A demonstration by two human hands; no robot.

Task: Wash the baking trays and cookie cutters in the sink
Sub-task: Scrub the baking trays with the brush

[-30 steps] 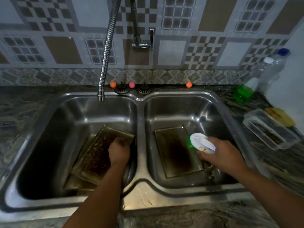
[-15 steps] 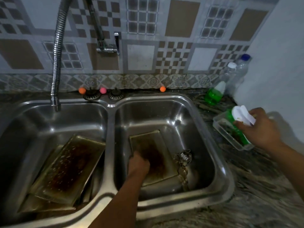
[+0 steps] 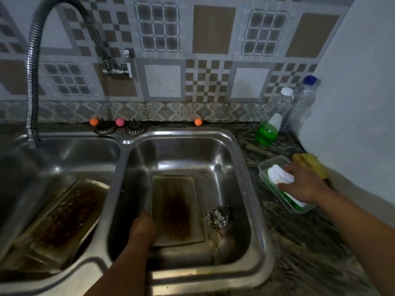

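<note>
Trays (image 3: 175, 210) lie in steel sink (image 3: 252, 189), tiled wall (image 3: 213, 60) behind.

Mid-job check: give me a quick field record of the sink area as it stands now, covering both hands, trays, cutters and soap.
left hand: in the right basin, at the near left edge of a baking tray; grip unclear
right hand: on the counter, holds a green soap bottle lying in a clear plastic container
right basin tray: flat on the bottom, dark burnt stain
left basin trays: stacked, tilted, stained
cookie cutters: metal, right of the right basin tray
tap: over the left basin, no water seen
</note>
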